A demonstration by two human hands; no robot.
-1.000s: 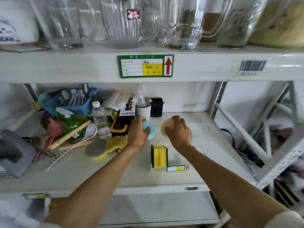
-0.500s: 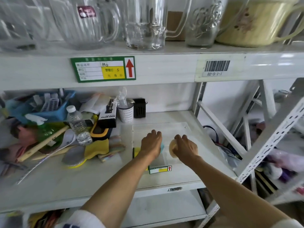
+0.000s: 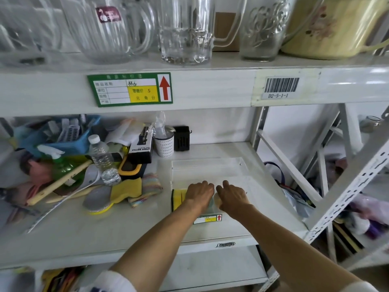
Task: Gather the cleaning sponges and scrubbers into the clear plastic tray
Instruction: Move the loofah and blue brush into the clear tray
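**Both hands down in the clear tray, pads mostly hidden**

Left hand (image 3: 199, 191) and right hand (image 3: 232, 196) are sitting side by side, knuckles up, in the near half of the clear plastic tray (image 3: 208, 165). Between and under them a bit of pale blue-green and tan round pad (image 3: 214, 202) is peeking out, so both hands are covering those; honestly can't tell if the fingers are gripping or just lying flat, they're curling away from the camera.

At 9 o'clock from the left hand, touching it, a yellow-and-green block sponge (image 3: 179, 199) is standing on edge inside the tray. The tray itself is see-through hard plastic, rectangular, with low walls and a small price tag (image 3: 207, 219) on its near edge.

Further out at 9 o'clock, on the white shelf (image 3: 126, 228), more scrubby stuff is lying loose: a yellow sponge cloth (image 3: 128, 188), a striped rainbow rag (image 3: 150, 186), and an oval grey scrubber (image 3: 97, 200) with a yellow underside. Past that it's a messy pile with a water bottle (image 3: 102, 160), a wooden handle (image 3: 61, 182) and a blue basket (image 3: 65, 138). Glass mugs (image 3: 185, 28) are lining the upper shelf at 12 o'clock.
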